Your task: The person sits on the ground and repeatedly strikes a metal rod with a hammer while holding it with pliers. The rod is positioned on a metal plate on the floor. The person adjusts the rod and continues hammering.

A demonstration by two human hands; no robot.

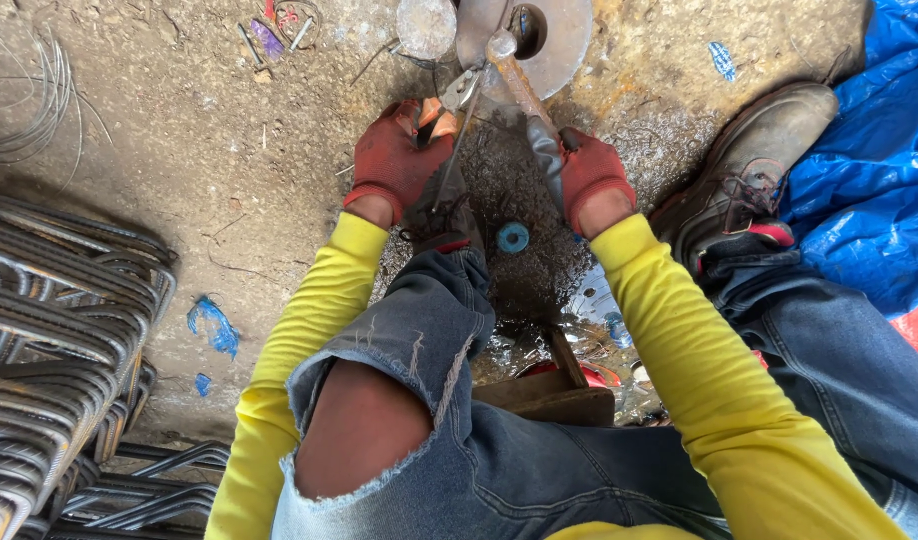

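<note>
Firmly, left hand (pixel 397 160) gripped pliers (pixel 457 95) pinching wire (pixel 451 150); right hand (pixel 587 172) clenched hammer (pixel 519 85) over disc (pixel 559 45) at ground's far edge. Best kept pliers steady, blows short, fingers clear.

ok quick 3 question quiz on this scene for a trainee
1. True or false: both hands wear red gloves.
2. What does the right hand grip? A) a hammer handle B) a blue tarp C) a bent bar
3. What small blue thing lies on the ground between the hands?

Key
1. True; the left hand is gloved too.
2. A, the hammer.
3. A blue ring.
</note>
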